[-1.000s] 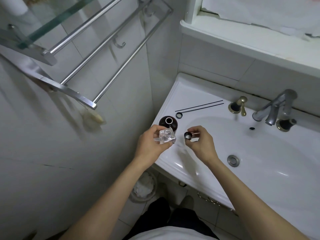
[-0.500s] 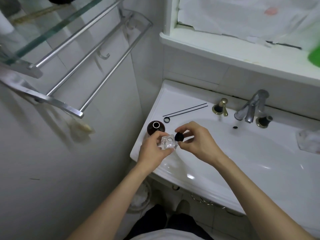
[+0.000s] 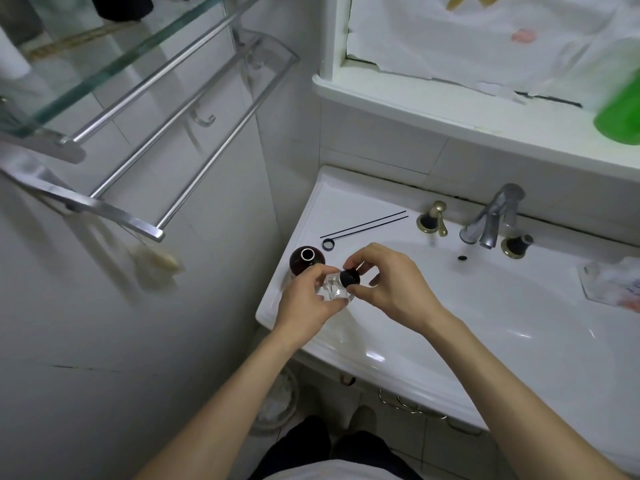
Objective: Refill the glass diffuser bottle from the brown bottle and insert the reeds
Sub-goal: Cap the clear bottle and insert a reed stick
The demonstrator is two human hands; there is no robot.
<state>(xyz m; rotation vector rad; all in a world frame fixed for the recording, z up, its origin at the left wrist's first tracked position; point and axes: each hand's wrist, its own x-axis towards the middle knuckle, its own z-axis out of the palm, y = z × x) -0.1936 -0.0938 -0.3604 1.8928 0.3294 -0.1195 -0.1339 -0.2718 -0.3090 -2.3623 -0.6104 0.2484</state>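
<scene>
My left hand [image 3: 306, 299] grips the clear glass diffuser bottle [image 3: 334, 289] above the sink's left rim. Against the bottle's neck sits a black cap [image 3: 349, 277], pinched by the thumb and fingers of my right hand [image 3: 388, 285]. The brown bottle [image 3: 306, 259] stands uncapped on the sink's left corner, just behind my left hand. Two thin black reeds [image 3: 363, 224] lie on the rim behind it, with a small black ring [image 3: 328, 244] at their near end.
The white sink [image 3: 485, 323] has a chrome faucet [image 3: 491, 220] and two brass knobs at the back. A towel rack [image 3: 166, 140] and glass shelf jut out on the left wall. A green bottle [image 3: 620, 112] stands on the window ledge; crumpled packaging [image 3: 613, 285] lies at the sink's right.
My right hand brought the black cap from beside the glass bottle onto its neck. The head camera swung to the left and up.
</scene>
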